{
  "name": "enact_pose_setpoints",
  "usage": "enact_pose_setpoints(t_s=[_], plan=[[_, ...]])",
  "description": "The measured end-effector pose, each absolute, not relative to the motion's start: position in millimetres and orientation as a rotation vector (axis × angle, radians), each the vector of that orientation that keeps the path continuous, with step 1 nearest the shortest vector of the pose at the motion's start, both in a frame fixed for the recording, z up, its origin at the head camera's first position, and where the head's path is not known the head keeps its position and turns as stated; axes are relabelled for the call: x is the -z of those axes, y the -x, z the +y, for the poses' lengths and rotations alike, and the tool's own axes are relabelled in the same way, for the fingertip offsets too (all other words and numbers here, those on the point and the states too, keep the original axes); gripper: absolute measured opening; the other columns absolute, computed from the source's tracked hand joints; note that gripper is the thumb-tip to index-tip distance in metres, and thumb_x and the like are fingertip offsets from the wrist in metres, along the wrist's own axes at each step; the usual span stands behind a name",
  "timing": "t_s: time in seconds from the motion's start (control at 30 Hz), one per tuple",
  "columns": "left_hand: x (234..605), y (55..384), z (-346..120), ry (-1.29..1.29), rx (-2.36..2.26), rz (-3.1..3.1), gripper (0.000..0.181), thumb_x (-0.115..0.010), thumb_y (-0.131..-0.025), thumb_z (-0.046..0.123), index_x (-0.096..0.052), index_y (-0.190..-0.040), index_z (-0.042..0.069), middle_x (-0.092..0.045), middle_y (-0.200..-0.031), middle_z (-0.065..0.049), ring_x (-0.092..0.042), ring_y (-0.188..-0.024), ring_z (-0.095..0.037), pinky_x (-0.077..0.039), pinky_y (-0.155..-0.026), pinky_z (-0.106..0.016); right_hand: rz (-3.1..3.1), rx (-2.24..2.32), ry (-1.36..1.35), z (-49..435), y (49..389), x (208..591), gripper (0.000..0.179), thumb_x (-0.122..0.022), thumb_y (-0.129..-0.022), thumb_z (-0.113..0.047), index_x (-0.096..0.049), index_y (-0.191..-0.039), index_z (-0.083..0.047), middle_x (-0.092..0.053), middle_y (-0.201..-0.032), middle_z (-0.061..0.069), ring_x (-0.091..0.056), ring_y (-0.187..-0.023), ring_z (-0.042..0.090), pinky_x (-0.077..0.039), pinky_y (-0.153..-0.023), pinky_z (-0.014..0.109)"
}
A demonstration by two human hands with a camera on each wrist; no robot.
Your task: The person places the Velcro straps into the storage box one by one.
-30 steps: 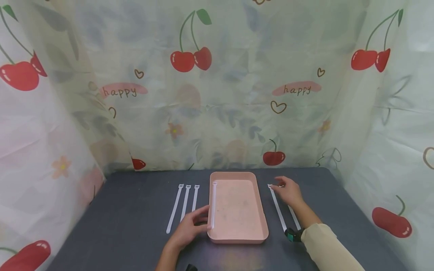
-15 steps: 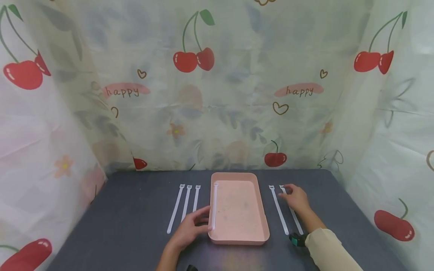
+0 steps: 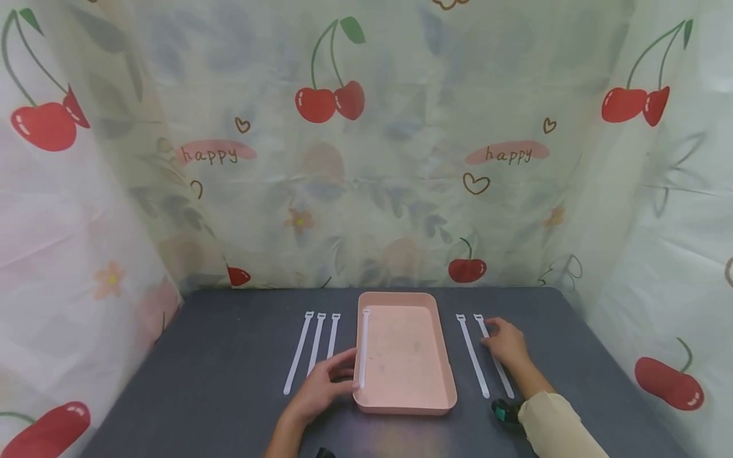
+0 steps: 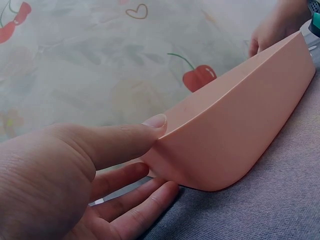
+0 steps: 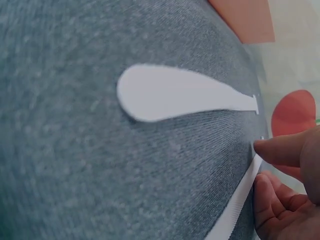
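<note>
My left hand (image 3: 321, 385) holds the left side of a shallow pink tray (image 3: 405, 409). In the left wrist view its thumb lies on the tray's rim (image 4: 220, 102), with the other fingers against the outside wall. One white cable tie (image 3: 364, 356) lies lengthwise in the tray along its left side. To the right lie two similar ties, flat, with slotted heads and rounded ends. My right hand (image 3: 506, 343) is at the outer tie (image 3: 504, 378), near its head. The right wrist view shows thumb and fingers apart on either side of that tie (image 5: 235, 205); the inner tie (image 5: 170, 92) lies beside it.
Left of the tray, three more white ties (image 3: 298, 356) lie side by side, partly behind the left hand. The dark cloth-covered table (image 3: 195, 369) is enclosed by a cherry-print curtain (image 3: 378, 210) at the back and sides.
My right hand has moved from the head of the inner right tie to the outer one, then slightly down along it. The left hand stays at the tray; the view has shifted slightly.
</note>
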State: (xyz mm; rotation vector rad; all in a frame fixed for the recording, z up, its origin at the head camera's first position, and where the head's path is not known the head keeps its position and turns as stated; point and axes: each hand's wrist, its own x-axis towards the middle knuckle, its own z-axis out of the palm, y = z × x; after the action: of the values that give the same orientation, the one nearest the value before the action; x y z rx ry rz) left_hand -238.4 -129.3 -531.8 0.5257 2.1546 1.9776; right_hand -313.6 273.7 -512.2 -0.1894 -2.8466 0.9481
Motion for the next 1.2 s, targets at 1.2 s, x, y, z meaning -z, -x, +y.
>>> enact_pose_setpoints(t_s=[1.2], plan=[[523.5, 234.5, -128.7, -0.517, -1.962, 2.171, 0.066, -0.073, -0.083, 0.0, -0.044, -0.142, -0.003, -0.052, -0.133, -0.027, -0.058, -0.113, -0.039, -0.051, -0.085, -0.026, -2.773, -0.882, 0.101, 274.0, 310.9, 519.5, 0.041, -0.068, -0.077, 0.007, -0.062, -0.117, 0.004, -0.058, -0.074, 0.007, -0.053, -0.065, 0.022, -0.041, -0.057, 0.036]])
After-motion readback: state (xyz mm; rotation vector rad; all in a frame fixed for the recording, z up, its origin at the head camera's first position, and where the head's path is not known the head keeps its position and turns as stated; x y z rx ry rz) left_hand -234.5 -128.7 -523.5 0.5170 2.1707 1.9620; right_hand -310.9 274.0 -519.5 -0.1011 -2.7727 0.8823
